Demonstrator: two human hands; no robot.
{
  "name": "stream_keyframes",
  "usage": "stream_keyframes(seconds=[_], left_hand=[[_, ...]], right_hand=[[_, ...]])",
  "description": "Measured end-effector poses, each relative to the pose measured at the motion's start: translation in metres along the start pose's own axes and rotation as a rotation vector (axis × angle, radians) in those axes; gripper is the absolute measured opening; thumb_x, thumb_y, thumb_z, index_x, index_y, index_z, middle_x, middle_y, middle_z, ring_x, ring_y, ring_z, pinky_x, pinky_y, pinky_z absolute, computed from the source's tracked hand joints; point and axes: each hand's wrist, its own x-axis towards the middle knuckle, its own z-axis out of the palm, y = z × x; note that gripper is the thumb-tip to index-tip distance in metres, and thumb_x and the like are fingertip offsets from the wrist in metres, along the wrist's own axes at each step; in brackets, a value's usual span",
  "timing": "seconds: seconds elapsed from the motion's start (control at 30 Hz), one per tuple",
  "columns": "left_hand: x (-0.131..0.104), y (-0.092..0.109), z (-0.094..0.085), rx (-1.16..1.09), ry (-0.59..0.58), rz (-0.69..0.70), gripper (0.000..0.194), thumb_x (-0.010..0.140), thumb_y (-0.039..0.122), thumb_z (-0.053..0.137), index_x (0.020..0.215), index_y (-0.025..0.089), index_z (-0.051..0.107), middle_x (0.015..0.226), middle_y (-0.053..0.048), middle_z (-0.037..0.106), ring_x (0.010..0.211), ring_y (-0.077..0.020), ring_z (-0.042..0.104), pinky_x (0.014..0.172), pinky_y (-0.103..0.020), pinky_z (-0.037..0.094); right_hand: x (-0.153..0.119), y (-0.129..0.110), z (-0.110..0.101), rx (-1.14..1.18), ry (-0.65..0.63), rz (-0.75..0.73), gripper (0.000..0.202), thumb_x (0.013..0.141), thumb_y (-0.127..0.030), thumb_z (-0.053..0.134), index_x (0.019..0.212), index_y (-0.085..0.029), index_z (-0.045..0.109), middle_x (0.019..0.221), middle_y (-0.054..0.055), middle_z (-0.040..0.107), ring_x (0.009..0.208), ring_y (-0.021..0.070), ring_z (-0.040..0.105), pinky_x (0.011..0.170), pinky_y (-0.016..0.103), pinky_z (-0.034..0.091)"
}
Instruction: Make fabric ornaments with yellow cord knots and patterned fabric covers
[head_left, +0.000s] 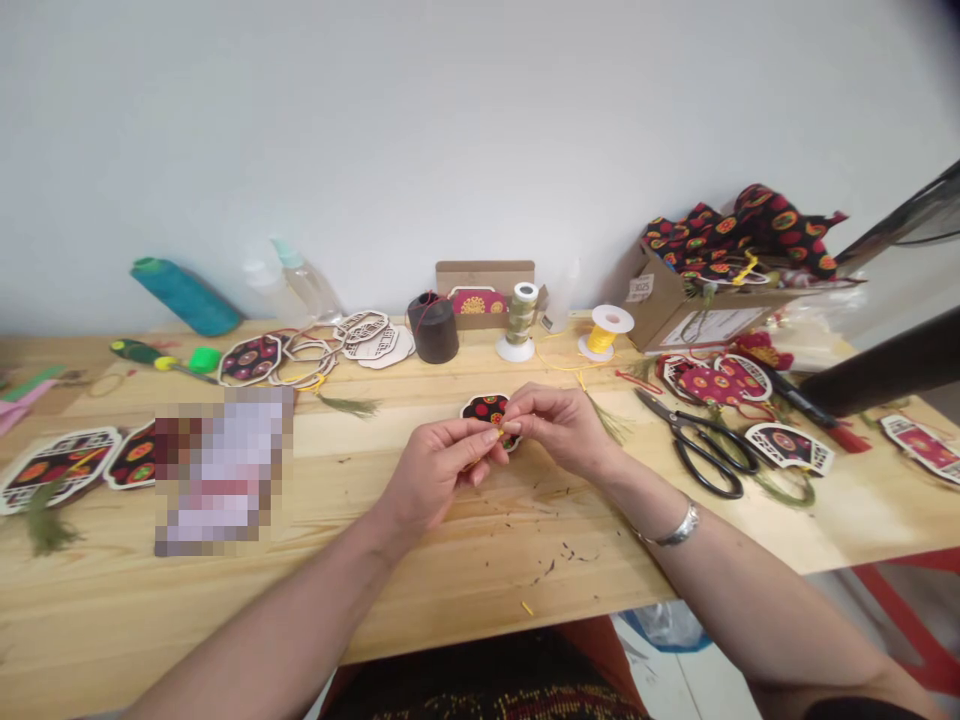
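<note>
My left hand (435, 468) and my right hand (561, 424) meet over the middle of the table, fingertips almost touching. Both are closed in a pinch on a small bit of yellow cord (501, 432). Just behind the fingers is a black fabric ornament (484, 408) with red and orange spots and a pale rim, partly covered by the hands. Whether the cord is joined to it cannot be made out. To the right of my right hand lie black-handled scissors (701, 450) and a green tassel (609, 420).
Along the wall stand a black thread spool (436, 330), a gold thread spool (523, 315), a yellow cord spool (606, 332) and a cardboard box (675, 310) of patterned fabric. More ornaments (64, 465) lie left. Thread scraps (555, 560) dot the wooden table (337, 600).
</note>
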Motion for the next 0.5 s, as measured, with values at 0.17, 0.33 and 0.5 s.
stream_keyframes(seconds=[0.17, 0.33, 0.5], left_hand=[[0.0005, 0.0003, 0.0010, -0.069, 0.049, -0.022, 0.022, 0.075, 0.032, 0.068, 0.078, 0.011, 0.074, 0.071, -0.009, 0.071, 0.046, -0.0070, 0.050, 0.043, -0.020, 0.030], [0.0026, -0.0002, 0.0014, -0.058, 0.097, -0.016, 0.027, 0.074, 0.038, 0.070, 0.074, 0.010, 0.072, 0.069, -0.010, 0.071, 0.045, -0.0080, 0.052, 0.040, -0.019, 0.028], [0.0046, -0.0013, -0.0004, -0.004, 0.102, -0.003, 0.032, 0.072, 0.040, 0.071, 0.065, 0.009, 0.071, 0.066, -0.010, 0.070, 0.043, -0.0059, 0.049, 0.039, -0.018, 0.027]], right_hand=[[0.0000, -0.0026, -0.0003, -0.009, 0.056, 0.044, 0.012, 0.074, -0.027, 0.071, 0.069, -0.016, 0.069, 0.069, 0.000, 0.063, 0.063, 0.0100, 0.055, 0.062, 0.025, 0.045], [0.0024, -0.0073, -0.0029, -0.038, 0.168, 0.065, 0.011, 0.072, -0.026, 0.070, 0.066, -0.017, 0.067, 0.067, 0.000, 0.063, 0.063, 0.0105, 0.055, 0.063, 0.025, 0.046], [0.0040, -0.0072, -0.0049, -0.041, 0.228, 0.098, 0.012, 0.070, -0.027, 0.069, 0.065, -0.017, 0.065, 0.065, -0.001, 0.063, 0.061, 0.0101, 0.054, 0.063, 0.025, 0.046]])
